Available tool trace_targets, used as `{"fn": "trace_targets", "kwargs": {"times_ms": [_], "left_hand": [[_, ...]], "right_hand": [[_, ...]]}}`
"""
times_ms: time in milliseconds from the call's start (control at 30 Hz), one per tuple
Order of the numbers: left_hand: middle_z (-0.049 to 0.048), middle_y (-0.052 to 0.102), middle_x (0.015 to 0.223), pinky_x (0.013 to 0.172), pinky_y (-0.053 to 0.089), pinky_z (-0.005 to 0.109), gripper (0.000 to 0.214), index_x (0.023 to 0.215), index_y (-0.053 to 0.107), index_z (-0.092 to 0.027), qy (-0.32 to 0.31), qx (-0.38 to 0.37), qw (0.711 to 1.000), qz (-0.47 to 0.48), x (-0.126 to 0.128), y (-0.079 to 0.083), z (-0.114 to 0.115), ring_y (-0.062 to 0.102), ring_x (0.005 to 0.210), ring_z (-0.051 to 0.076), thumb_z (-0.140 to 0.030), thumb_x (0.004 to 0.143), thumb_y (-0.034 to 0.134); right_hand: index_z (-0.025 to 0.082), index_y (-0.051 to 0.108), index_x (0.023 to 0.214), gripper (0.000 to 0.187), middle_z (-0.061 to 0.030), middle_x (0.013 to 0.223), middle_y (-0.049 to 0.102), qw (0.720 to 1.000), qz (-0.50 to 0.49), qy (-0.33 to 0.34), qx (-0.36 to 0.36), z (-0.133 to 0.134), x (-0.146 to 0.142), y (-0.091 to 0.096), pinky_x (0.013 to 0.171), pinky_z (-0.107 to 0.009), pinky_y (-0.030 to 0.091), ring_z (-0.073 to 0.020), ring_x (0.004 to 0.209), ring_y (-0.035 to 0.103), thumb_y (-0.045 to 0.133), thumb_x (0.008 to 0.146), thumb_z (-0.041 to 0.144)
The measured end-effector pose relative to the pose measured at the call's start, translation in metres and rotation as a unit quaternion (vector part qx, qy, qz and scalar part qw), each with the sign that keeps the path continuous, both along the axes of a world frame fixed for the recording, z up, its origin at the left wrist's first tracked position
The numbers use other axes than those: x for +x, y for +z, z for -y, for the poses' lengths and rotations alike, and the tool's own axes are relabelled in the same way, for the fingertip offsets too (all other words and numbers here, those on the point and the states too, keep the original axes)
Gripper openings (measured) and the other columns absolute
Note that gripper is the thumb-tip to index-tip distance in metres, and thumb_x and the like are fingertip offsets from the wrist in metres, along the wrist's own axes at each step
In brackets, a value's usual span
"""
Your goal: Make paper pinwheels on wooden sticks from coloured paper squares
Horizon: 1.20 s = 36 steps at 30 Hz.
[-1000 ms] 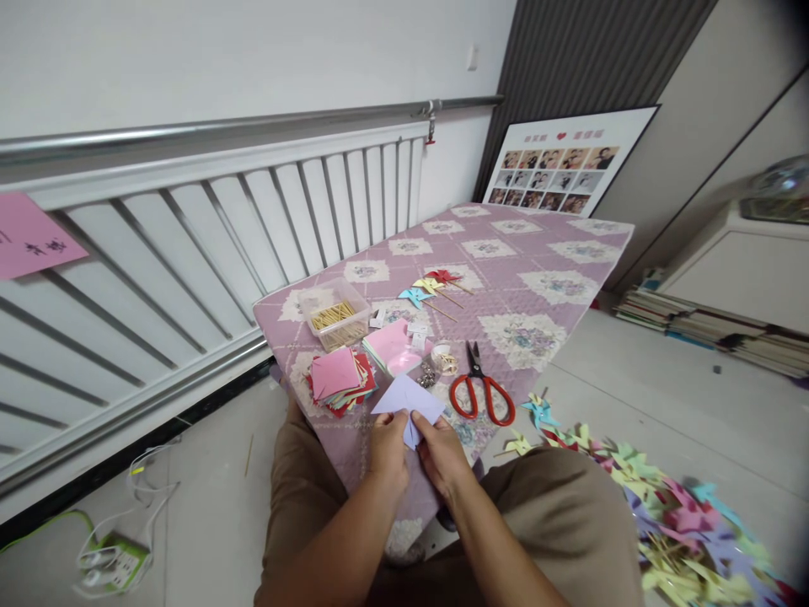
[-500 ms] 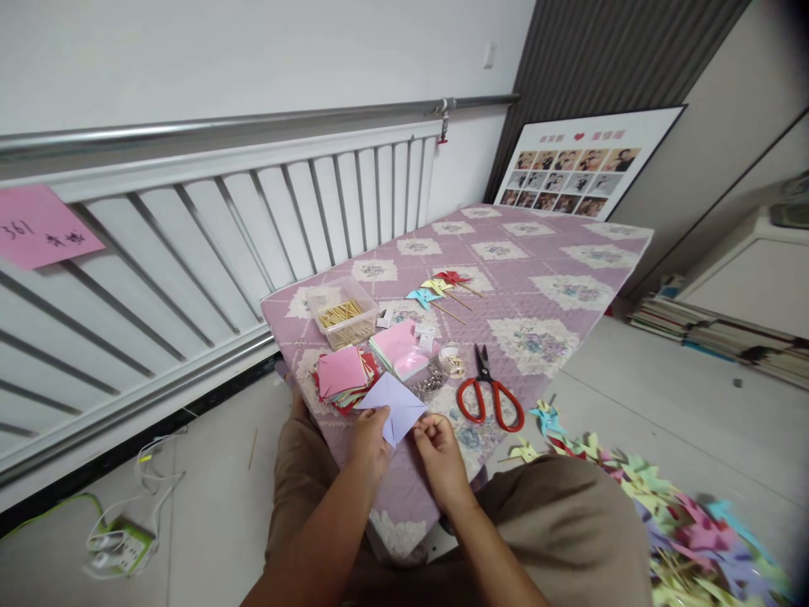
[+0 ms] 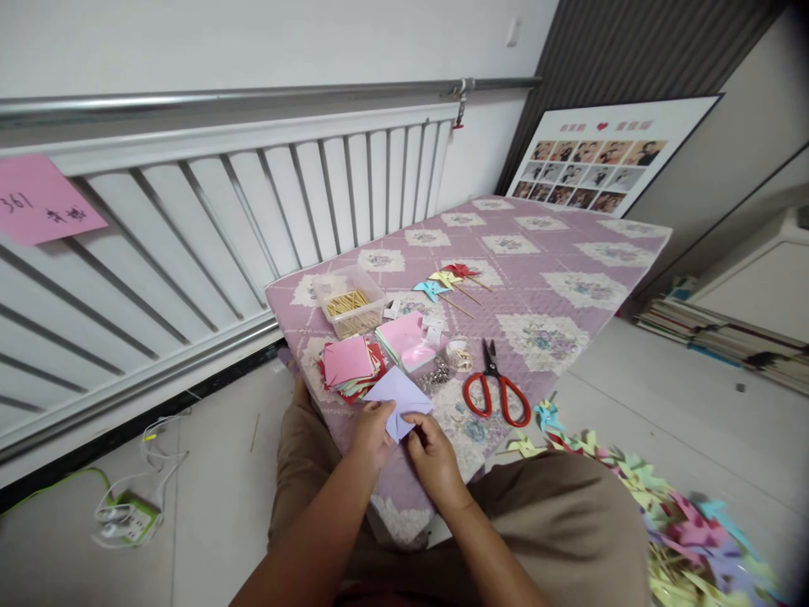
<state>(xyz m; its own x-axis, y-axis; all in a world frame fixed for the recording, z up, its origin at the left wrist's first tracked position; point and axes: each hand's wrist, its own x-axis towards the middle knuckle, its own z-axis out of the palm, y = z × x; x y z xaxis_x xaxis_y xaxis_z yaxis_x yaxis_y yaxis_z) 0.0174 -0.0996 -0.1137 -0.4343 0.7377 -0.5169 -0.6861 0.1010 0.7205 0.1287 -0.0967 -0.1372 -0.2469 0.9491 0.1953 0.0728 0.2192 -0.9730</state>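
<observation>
A lilac paper square with cut slits is held over the near corner of the table. My left hand pinches its lower left side. My right hand has its thumb and fingers closed at the square's lower right part; whether they also hold something small cannot be made out. Just behind the square lie a stack of coloured paper squares, pink on top, and a second paper stack. Beside them are a heap of small metal pins and a small round tub.
Red-handled scissors lie to the right. A plastic box of thin sticks stands at the left table edge. Three finished pinwheels lie farther back. Many pinwheels are piled on the floor at right; a power strip lies at left.
My right hand has moved from the square's right corner inward onto its lower part. My left hand still holds the square. The whole view has shifted slightly.
</observation>
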Motion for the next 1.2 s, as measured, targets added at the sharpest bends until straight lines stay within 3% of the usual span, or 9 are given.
{"fn": "trace_targets", "kwargs": {"times_ms": [200, 600, 1200], "left_hand": [[0.0020, 0.068, 0.069, 0.068, 0.051, 0.032, 0.023, 0.074, 0.060, -0.017, -0.021, 0.034, 0.999, 0.038, -0.002, -0.002, 0.002, 0.065, 0.064, 0.018, -0.019, 0.055, 0.073], [-0.0032, 0.063, 0.063, 0.054, 0.045, 0.025, 0.027, 0.071, 0.057, -0.019, 0.001, 0.034, 0.998, 0.048, 0.001, -0.007, 0.005, 0.060, 0.058, 0.014, -0.019, 0.052, 0.076], [-0.0013, 0.064, 0.063, 0.063, 0.049, 0.028, 0.024, 0.064, 0.059, -0.017, 0.010, 0.049, 0.999, 0.014, 0.008, -0.006, 0.008, 0.062, 0.062, 0.015, -0.024, 0.050, 0.078]], "right_hand": [[0.024, 0.069, 0.090, 0.025, -0.0027, 0.087, 0.067, 1.000, 0.009, 0.001, 0.005, 0.000, 0.001, -0.002, 0.083, -0.034, 0.045, -0.0230, 0.086, 0.061, 0.054, 0.073, 0.013], [0.023, 0.069, 0.085, 0.009, -0.0023, 0.078, 0.067, 1.000, -0.011, 0.009, -0.025, 0.000, 0.002, -0.002, 0.076, -0.032, 0.046, -0.0221, 0.077, 0.061, 0.063, 0.081, 0.029], [0.022, 0.063, 0.060, 0.026, -0.0002, 0.060, 0.066, 0.997, -0.003, -0.018, -0.074, -0.008, -0.005, 0.008, 0.066, -0.031, 0.044, -0.0199, 0.062, 0.057, 0.064, 0.080, 0.039]]}}
